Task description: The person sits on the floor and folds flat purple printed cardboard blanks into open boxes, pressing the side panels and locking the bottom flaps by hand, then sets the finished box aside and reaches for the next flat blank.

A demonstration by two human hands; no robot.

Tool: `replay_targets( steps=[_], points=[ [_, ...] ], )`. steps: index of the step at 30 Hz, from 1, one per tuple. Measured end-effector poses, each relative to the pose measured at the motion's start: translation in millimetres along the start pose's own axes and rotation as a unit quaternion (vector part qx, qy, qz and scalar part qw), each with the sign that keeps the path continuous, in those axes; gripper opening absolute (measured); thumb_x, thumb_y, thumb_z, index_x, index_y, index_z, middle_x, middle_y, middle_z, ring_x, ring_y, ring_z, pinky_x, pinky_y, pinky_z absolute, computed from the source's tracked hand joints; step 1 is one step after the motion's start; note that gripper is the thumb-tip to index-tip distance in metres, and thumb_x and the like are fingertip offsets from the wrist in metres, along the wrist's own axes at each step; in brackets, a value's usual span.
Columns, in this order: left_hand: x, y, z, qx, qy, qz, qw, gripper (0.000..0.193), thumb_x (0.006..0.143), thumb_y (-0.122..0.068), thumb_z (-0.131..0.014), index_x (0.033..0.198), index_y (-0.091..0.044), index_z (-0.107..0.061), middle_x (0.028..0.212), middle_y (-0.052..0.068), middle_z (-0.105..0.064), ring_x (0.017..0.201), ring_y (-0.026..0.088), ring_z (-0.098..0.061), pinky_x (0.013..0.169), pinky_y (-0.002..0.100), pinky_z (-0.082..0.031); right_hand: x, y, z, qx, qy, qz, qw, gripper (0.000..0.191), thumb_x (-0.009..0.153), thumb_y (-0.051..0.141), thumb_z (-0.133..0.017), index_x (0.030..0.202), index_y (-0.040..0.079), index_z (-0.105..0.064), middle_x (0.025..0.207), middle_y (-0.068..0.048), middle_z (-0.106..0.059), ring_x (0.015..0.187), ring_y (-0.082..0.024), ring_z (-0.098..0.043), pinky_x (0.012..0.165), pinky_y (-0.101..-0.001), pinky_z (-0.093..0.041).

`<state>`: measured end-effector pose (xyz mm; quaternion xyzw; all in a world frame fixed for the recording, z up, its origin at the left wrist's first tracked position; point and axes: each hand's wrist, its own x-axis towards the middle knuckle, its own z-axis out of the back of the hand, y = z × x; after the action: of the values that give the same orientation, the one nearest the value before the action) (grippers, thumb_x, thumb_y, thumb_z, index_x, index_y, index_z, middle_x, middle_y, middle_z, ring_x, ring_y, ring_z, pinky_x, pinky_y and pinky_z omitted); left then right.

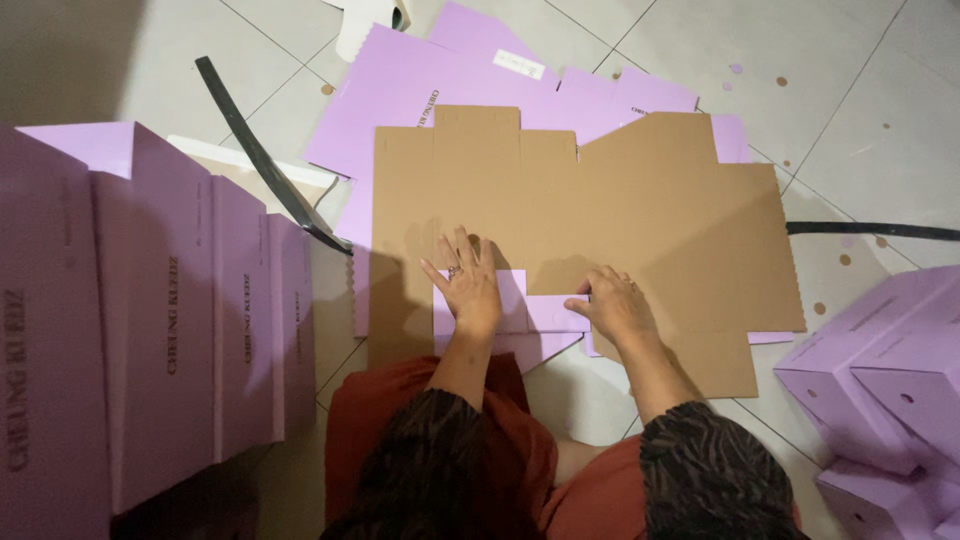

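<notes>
Currently I read my left hand [465, 285] lying flat, fingers spread, released, pressing a folded lilac flap [520, 312] onto the brown cardboard blank [640, 210] at frame centre. My right hand [612, 303] pinches the flap's right edge between thumb and fingers. The blank lies brown side up over flat lilac sheets [420, 85] on the tiled floor [860, 90]. Folded lilac boxes [150, 300] stand in a row at left; more lilac boxes [880, 380] sit lower right.

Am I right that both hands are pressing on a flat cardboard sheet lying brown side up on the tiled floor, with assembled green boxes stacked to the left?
Not quite: the head view shows the stacked boxes are lilac, not green. The rest holds: left hand and right hand press on the flat cardboard sheet, brown side up, on the tiled floor.
</notes>
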<state>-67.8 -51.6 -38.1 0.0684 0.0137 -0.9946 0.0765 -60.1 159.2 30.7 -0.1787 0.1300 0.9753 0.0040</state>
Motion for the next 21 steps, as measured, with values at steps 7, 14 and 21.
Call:
replay_targets(
  steps=[7, 14, 21],
  points=[
    [-4, -1, 3, -0.021, -0.01, -0.027, 0.999, 0.085, 0.081, -0.015, -0.072, 0.156, -0.017, -0.034, 0.168, 0.019, -0.016, 0.153, 0.046, -0.011, 0.111, 0.079, -0.006, 1, -1, -6, 0.0, -0.012, 0.0, 1.0, 0.036, 0.081, 0.04, -0.08, 0.102, 0.013, -0.07, 0.124, -0.005, -0.064, 0.12, -0.028, -0.058, 0.103, -0.0428, -0.046],
    [-45, -24, 37, -0.372, -0.112, -0.103, 0.916, 0.045, 0.076, -0.023, -0.077, 0.117, -0.01, -0.064, 0.128, 0.02, -0.055, 0.112, 0.038, -0.057, 0.095, 0.054, -0.043, 9, -21, -6, 0.211, 0.055, -0.082, 0.973, 0.042, 0.083, 0.043, -0.08, 0.105, 0.011, -0.067, 0.104, -0.01, -0.074, 0.093, -0.021, -0.07, 0.082, -0.0381, -0.055],
    [-99, -33, 70, -0.443, -0.312, -0.234, 0.807, 0.011, 0.084, -0.016, -0.071, 0.08, -0.007, -0.067, 0.084, 0.012, -0.07, 0.085, 0.03, -0.063, 0.079, 0.044, -0.047, 18, -13, -4, 0.439, -0.135, -0.007, 0.888, 0.026, 0.09, 0.023, -0.079, 0.103, 0.004, -0.065, 0.083, -0.003, -0.069, 0.073, -0.009, -0.059, 0.061, -0.0265, -0.049]
  ],
)
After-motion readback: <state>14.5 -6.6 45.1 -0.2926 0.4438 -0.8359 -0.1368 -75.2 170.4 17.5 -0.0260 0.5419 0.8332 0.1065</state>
